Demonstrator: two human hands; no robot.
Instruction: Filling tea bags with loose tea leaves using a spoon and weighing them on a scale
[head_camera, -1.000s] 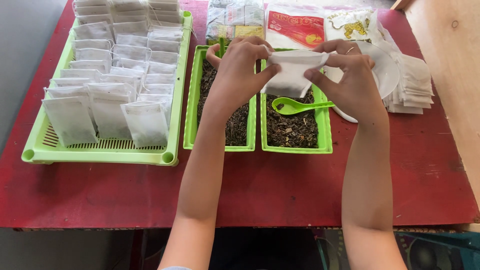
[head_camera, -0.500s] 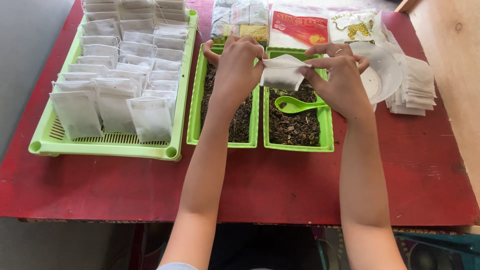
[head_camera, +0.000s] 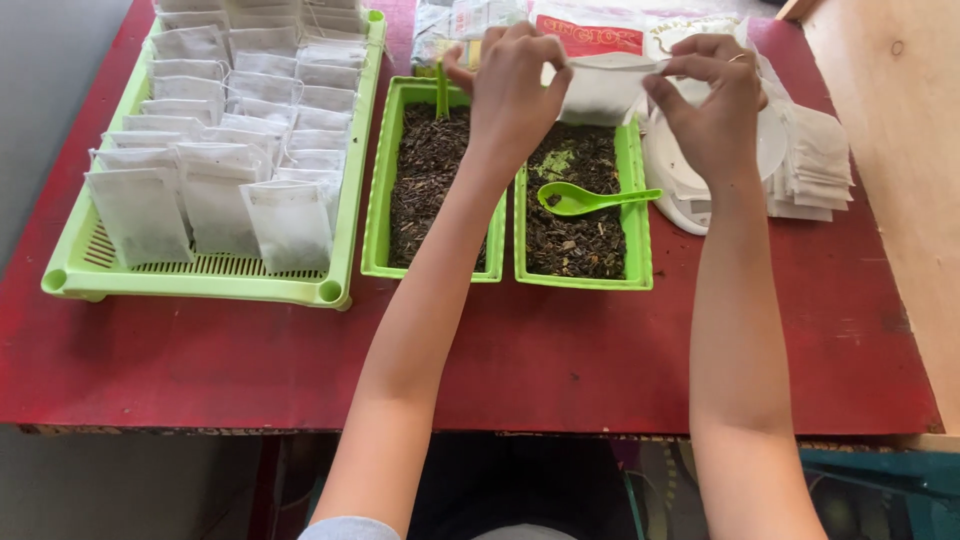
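Since half a second ago the small white filter bag (head_camera: 603, 88) has gone from a crumpled bundle between the hands to a flat pouch stretched by its top edge, and both hands sit a little farther up the tabletop (head_camera: 560, 370), over the far ends of the trays.

The left hand (head_camera: 510, 85) pinches the bag's left top corner between thumb and fingertips — a narrow grip, closed on the paper. The right hand (head_camera: 712, 95) does the same at the right corner, a ring showing on one finger. The bag hangs between them, just above the far end of the right-hand green tray (head_camera: 634, 190), which is filled with dark loose tea.

A green plastic spoon (head_camera: 590, 199) lies in that tray, bowl on the leaves and handle resting across the right rim. Just beside it, touching side to side, stands a second green tray of loose tea (head_camera: 377, 190), with the handle of another green utensil (head_camera: 441, 92) sticking up at its far end, near the left thumb.

Further left, a larger slotted green tray (head_camera: 200, 285) carries rows of filled white bags (head_camera: 215, 120) leaning one against the next. To the right a white kitchen scale (head_camera: 690, 190) sits under the right wrist, and beyond it a stack of empty white bags (head_camera: 815, 160). Printed packets (head_camera: 590, 35) lie along the far edge of the red tabletop — partly hidden by the hands.
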